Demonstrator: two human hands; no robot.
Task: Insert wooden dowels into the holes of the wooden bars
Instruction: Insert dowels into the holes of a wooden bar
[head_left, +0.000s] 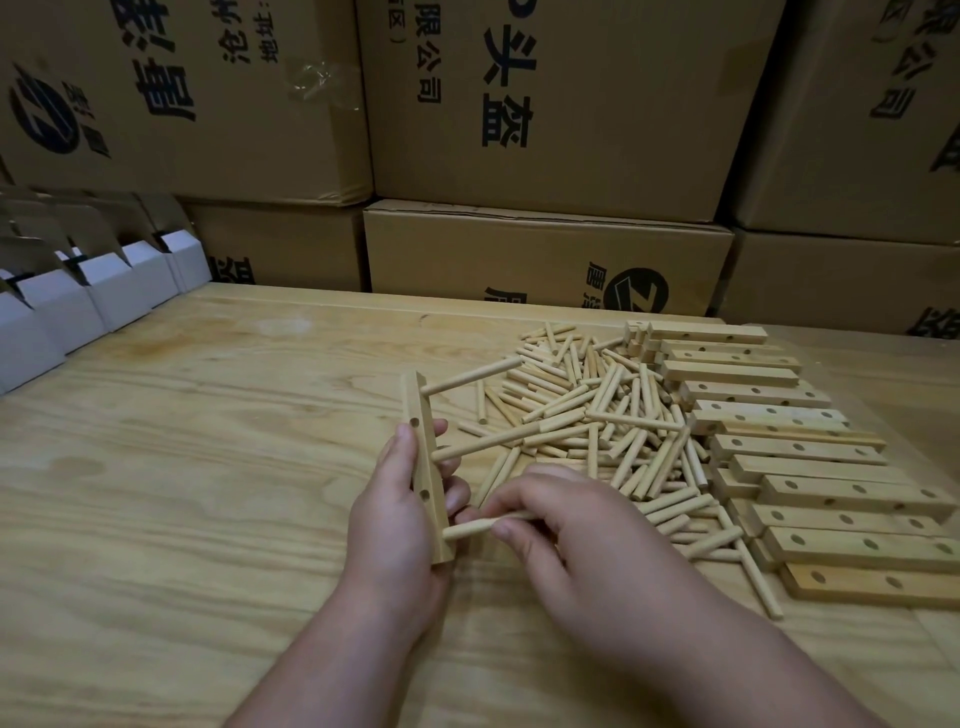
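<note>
White folded cartons (98, 291) stand at the table's (208, 467) far left, contents hidden. Your left hand (400, 519) grips the upright wooden bar (423, 457); your right hand (566, 530) pinches a dowel (467, 530) at its lowest hole, beside the dowel pile (597, 415).

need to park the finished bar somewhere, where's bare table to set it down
Bare table lies left of the held bar, between it and the white boxes, and along the far edge toward the cartons. Right is crowded: dowel pile, then stacked bars.
</note>
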